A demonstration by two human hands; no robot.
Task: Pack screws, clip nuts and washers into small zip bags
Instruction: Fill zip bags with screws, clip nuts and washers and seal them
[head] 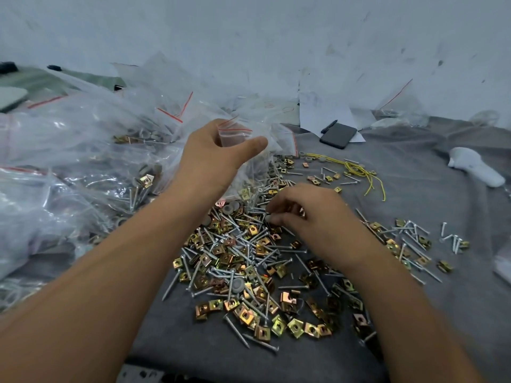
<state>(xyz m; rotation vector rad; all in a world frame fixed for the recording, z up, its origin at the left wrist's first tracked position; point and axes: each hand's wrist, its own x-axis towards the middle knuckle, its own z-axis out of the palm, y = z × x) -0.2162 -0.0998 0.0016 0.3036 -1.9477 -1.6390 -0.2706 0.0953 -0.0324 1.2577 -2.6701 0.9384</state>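
Zip bag [243, 139]: we hold it raised above the far edge of the pile, our left hand [213, 158] pinching its red-striped top between thumb and fingers.
Pile [243, 252]: screws, brass clip nuts and grey washers lie mixed on the grey cloth [431, 205] at centre.
Right hand [312, 217]: down on the pile, fingers curled together around small parts.
Filled bags [69, 150]: heaped at left.
Phone [338, 135]: beyond, on papers.

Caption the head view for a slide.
Left hand holds a small zip bag while right hand picks from the hardware pile.
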